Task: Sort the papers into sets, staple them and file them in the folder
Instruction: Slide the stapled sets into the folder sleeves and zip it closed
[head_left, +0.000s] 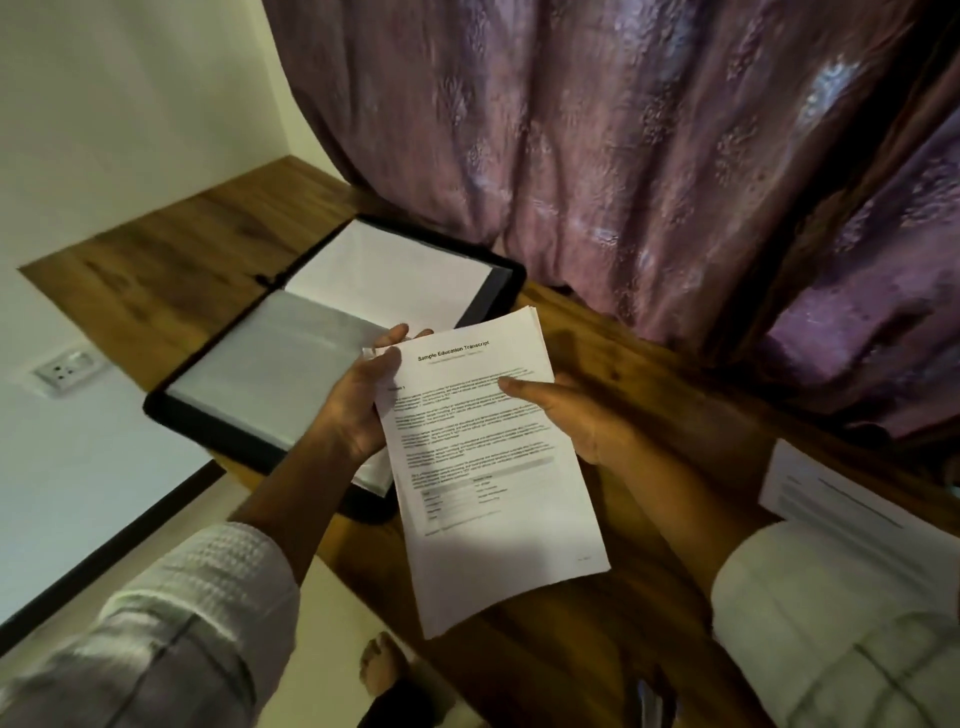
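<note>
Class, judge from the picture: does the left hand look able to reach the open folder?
Probably yes. The folder lies open just beyond the left hand, nothing between. That hand grips the paper stack, which the right hand also holds, so it must let go.

A person's left hand and right hand grip a stack of papers over a wooden tabletop, an open black folder lying alongside.
</note>
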